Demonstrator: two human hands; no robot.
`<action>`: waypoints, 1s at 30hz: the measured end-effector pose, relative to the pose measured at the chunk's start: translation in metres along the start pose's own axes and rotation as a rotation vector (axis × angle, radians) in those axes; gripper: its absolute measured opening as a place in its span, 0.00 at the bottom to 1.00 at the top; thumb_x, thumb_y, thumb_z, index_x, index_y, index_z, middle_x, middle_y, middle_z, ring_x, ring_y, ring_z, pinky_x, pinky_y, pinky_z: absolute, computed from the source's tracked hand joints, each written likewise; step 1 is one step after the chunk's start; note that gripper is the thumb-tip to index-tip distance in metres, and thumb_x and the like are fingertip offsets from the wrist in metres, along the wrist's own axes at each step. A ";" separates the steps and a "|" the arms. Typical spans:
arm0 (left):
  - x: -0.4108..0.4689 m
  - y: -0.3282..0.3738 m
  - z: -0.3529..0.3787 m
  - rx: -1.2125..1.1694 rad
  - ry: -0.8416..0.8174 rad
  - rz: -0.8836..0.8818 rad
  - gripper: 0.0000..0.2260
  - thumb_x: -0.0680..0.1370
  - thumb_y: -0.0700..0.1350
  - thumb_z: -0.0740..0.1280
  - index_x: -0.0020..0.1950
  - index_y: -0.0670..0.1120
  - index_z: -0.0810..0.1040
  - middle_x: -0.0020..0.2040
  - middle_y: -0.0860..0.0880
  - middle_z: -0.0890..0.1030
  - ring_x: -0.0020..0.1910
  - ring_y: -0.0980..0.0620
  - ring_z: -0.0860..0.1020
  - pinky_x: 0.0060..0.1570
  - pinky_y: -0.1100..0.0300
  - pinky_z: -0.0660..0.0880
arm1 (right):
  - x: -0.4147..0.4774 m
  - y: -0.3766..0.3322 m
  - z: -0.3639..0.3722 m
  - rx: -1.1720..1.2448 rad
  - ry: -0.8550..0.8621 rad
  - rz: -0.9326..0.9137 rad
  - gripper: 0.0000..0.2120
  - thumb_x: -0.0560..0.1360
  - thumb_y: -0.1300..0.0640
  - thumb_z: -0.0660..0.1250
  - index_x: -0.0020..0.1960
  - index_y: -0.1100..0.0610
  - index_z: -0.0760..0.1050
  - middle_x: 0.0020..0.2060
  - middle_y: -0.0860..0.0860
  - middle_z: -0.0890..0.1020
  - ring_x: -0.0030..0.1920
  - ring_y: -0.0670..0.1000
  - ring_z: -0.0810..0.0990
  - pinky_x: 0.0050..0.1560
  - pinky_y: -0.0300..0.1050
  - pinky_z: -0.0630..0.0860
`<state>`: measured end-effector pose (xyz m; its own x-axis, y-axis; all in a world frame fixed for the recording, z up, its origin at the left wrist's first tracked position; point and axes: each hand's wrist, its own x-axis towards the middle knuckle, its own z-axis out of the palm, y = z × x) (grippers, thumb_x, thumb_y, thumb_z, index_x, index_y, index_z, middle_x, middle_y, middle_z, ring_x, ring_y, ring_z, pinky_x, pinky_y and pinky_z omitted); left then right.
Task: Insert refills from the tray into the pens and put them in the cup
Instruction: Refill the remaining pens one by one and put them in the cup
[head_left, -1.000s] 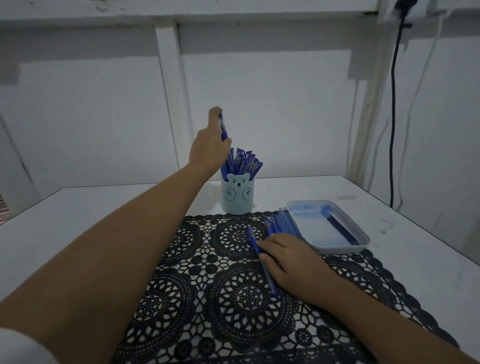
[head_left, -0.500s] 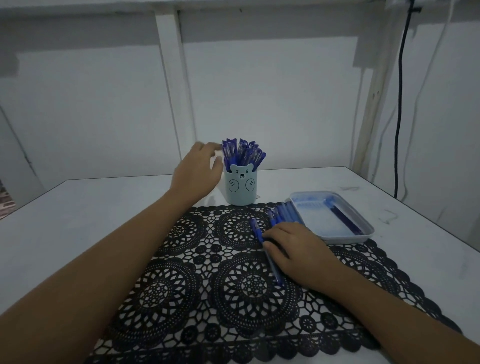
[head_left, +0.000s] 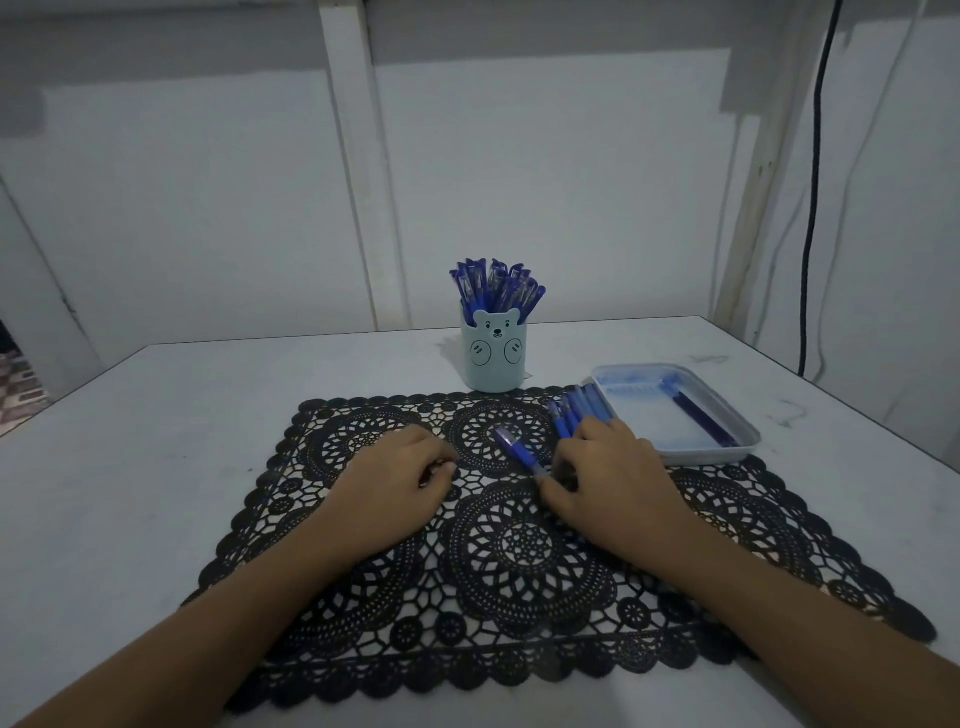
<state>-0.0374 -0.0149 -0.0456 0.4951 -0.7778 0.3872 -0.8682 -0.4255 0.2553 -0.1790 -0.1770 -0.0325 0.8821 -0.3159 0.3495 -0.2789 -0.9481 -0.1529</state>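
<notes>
A pale blue bear-face cup (head_left: 494, 358) stands behind the black lace mat (head_left: 519, 545), packed with several blue pens (head_left: 496, 288). My left hand (head_left: 387, 480) rests on the mat, fingers curled with nothing in them. My right hand (head_left: 610, 486) lies on the mat with its fingertips gripping a blue pen (head_left: 517, 451) that points up and to the left. More blue pens (head_left: 576, 410) lie beside the right hand, against the tray. The shallow tray (head_left: 737, 431) to the right holds dark blue refills (head_left: 704, 418) along its right side.
The white table (head_left: 130, 493) ends at a wall close behind the cup. A black cable (head_left: 810, 208) hangs down the wall at the far right. A white upright post (head_left: 358, 171) stands behind the cup.
My left hand dropped a pen into the cup, then drew back to the mat and curled. My right hand stayed on the pen on the mat.
</notes>
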 end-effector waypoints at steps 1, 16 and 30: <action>0.001 0.005 0.000 -0.019 0.007 -0.009 0.10 0.78 0.49 0.59 0.55 0.50 0.78 0.52 0.55 0.76 0.52 0.59 0.72 0.56 0.60 0.70 | 0.000 -0.001 0.000 0.054 0.016 0.017 0.12 0.75 0.43 0.59 0.44 0.50 0.73 0.44 0.47 0.71 0.49 0.47 0.70 0.51 0.44 0.70; 0.008 0.055 -0.020 -0.846 0.038 -0.332 0.09 0.79 0.46 0.60 0.46 0.42 0.76 0.38 0.47 0.83 0.39 0.53 0.81 0.47 0.57 0.77 | -0.012 -0.015 -0.010 0.609 0.185 -0.003 0.18 0.77 0.50 0.58 0.32 0.57 0.72 0.25 0.47 0.70 0.31 0.45 0.70 0.32 0.37 0.64; -0.007 0.032 -0.013 0.176 0.013 0.213 0.13 0.79 0.55 0.53 0.55 0.54 0.73 0.46 0.57 0.77 0.37 0.61 0.71 0.33 0.69 0.66 | 0.003 0.003 0.015 -0.103 0.297 -0.431 0.18 0.72 0.47 0.54 0.48 0.55 0.77 0.39 0.48 0.81 0.37 0.49 0.79 0.33 0.43 0.75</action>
<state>-0.0677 -0.0172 -0.0285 0.3003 -0.8526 0.4277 -0.9446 -0.3281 0.0094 -0.1715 -0.1801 -0.0459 0.7833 0.1204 0.6098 0.0359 -0.9882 0.1490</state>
